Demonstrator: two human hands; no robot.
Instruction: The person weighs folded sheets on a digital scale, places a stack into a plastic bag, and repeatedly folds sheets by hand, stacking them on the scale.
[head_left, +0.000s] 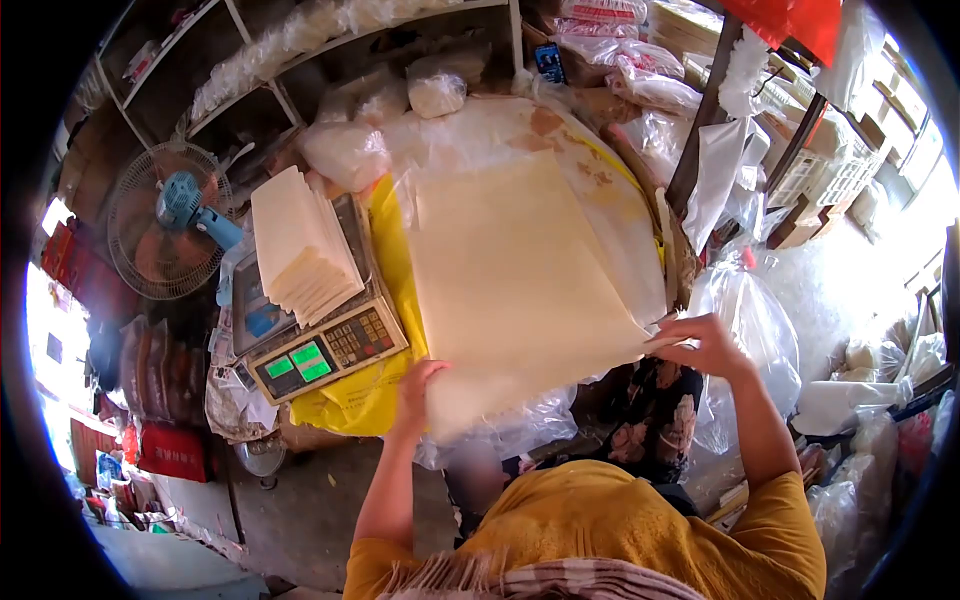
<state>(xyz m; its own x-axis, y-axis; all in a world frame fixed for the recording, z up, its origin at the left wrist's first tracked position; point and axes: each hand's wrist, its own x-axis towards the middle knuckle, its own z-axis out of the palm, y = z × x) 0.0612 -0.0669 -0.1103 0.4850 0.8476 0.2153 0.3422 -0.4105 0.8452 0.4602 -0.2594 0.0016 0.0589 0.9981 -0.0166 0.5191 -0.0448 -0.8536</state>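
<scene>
A large, thin cream-coloured sheet (515, 270) is spread over the table, and its near edge hangs past the table's front. My left hand (415, 395) grips its near left edge, with the thumb on top. At the right, my right hand (708, 345) pinches the near right corner and lifts it a little. Left of the sheet stands a digital scale (365, 335) with green displays lit. On its pan rests a stack of folded cream sheets (298, 240). Under the scale and the sheet's left side lies yellow plastic (395, 265).
A blue fan (180, 215) stands at the left. Plastic bags with pale contents (345, 155) sit along the table's back edge, below a shelf (390, 35). A clear plastic bag (745, 310) hangs right of the table. White crates (815, 175) are farther right.
</scene>
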